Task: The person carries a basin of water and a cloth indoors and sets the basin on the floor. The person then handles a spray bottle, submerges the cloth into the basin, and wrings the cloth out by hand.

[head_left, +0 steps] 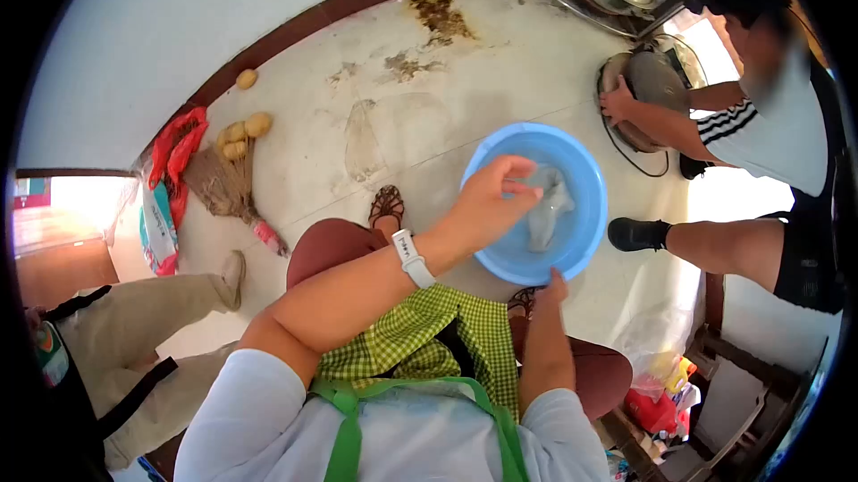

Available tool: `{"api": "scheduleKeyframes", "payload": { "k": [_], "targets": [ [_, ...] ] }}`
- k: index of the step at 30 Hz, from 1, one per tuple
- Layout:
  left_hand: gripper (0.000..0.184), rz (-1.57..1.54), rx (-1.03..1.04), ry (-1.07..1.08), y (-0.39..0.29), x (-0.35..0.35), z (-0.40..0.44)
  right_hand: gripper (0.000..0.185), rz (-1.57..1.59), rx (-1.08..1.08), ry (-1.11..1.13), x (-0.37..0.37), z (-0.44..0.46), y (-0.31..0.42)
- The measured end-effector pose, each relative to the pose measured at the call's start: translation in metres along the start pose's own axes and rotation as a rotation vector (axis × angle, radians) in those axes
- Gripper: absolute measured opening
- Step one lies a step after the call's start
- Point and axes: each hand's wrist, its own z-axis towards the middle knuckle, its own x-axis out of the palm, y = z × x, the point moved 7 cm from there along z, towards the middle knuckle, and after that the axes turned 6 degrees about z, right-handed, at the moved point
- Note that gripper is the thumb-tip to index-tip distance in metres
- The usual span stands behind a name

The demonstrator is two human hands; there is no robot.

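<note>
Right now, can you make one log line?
left hand: over round blue plastic basin; right hand: at its rim; inside: crumpled whitish item

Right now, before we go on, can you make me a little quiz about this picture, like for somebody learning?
1. What colour is the basin?
2. Which hand reaches over the basin's inside? A: right; B: left; C: neither.
3. True or false: the broom lies near some round yellowish things.

Key:
1. Blue.
2. B, the left hand, on the arm with the white wristband.
3. True.
</note>
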Motion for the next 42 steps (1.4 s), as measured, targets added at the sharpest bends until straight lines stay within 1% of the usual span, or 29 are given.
{"api": "scheduleKeyframes", "payload": {
  "k": [2,4,6,7,9,10,14,16,20,24,26,32,36,38,42],
  "targets": [
    [0.036,0.128,0.041,0.039,0.0,0.005,0.0,0.046,-0.158,-0.06,0.016,0.005,0.027,0.046],
    [0.035,0.145,0.06,0.043,0.001,0.005,-0.003,0.046,-0.245,-0.089,0.044,0.015,0.039,0.063],
    [0.034,0.163,0.076,0.054,0.0,0.007,-0.006,0.045,-0.321,0.081,0.009,0.018,0.039,0.062],
    [0.033,0.175,0.076,0.071,-0.001,0.008,-0.007,0.045,-0.326,0.078,0.014,0.022,0.037,0.062],
    [0.033,0.18,0.075,0.088,-0.004,0.008,-0.008,0.046,-0.178,0.284,0.232,0.035,0.029,0.042],
    [0.033,0.197,0.083,0.09,-0.005,0.008,-0.009,0.046,-0.177,0.316,0.185,0.034,0.027,0.034],
    [0.032,0.216,0.101,0.126,-0.009,0.011,-0.01,0.047,-0.18,0.252,0.22,0.053,-0.003,0.02],
    [0.031,0.235,0.106,0.13,-0.008,0.014,-0.011,0.048,-0.108,0.266,0.346,0.062,-0.007,0.006],
    [0.029,0.259,0.093,0.134,-0.01,0.018,-0.016,0.05,-0.109,0.293,0.285,0.091,-0.047,-0.013],
    [0.027,0.314,0.139,0.16,-0.017,0.02,-0.016,0.048,-0.025,0.346,0.288,0.122,-0.069,-0.044],
    [0.027,0.317,0.106,0.139,-0.016,0.019,-0.016,0.047,0.025,0.381,0.291,0.135,-0.082,-0.057],
    [0.028,0.292,0.094,0.131,-0.011,0.014,-0.011,0.045,0.159,0.476,0.295,0.157,-0.112,-0.1],
    [0.029,0.287,0.105,0.131,-0.012,0.013,-0.012,0.043,0.25,0.56,0.311,0.167,-0.137,-0.134],
    [0.029,0.318,0.07,0.136,-0.014,0.012,-0.013,0.042,0.292,0.602,0.331,0.173,-0.153,-0.151],
    [0.029,0.297,0.105,0.12,-0.012,0.009,-0.014,0.041,0.339,0.677,0.411,0.189,-0.173,-0.175]
  ]
}}
